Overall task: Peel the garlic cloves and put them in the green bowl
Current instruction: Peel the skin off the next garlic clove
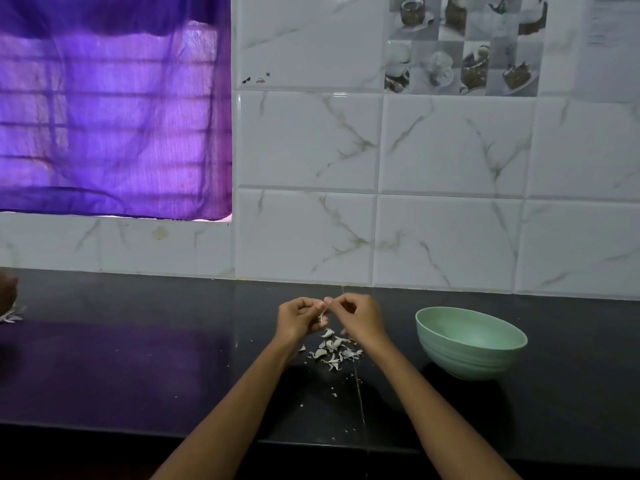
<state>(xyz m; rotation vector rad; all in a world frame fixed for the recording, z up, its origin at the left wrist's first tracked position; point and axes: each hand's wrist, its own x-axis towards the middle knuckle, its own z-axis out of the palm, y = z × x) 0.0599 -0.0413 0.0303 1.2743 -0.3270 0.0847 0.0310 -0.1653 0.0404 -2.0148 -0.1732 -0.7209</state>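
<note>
Above the black counter [138, 358] my left hand [298, 318] grips a small garlic clove [321, 315], with a strip of pale skin hanging from it. My right hand [360, 318] meets it from the right and pinches the skin at the clove's top between thumb and fingertip. Under both hands lies a heap of white garlic skins and cloves [332, 349]. The green bowl [471, 342] stands to the right of my right hand, tilted toward me, and the part of its inside that I see holds nothing.
A marble-patterned tiled wall [433, 220] closes off the counter behind my hands. A purple curtain [110, 109] covers the window at upper left. At the far left edge sits a brownish object with white scraps [8, 311]. Small skin flakes dot the counter toward its front edge.
</note>
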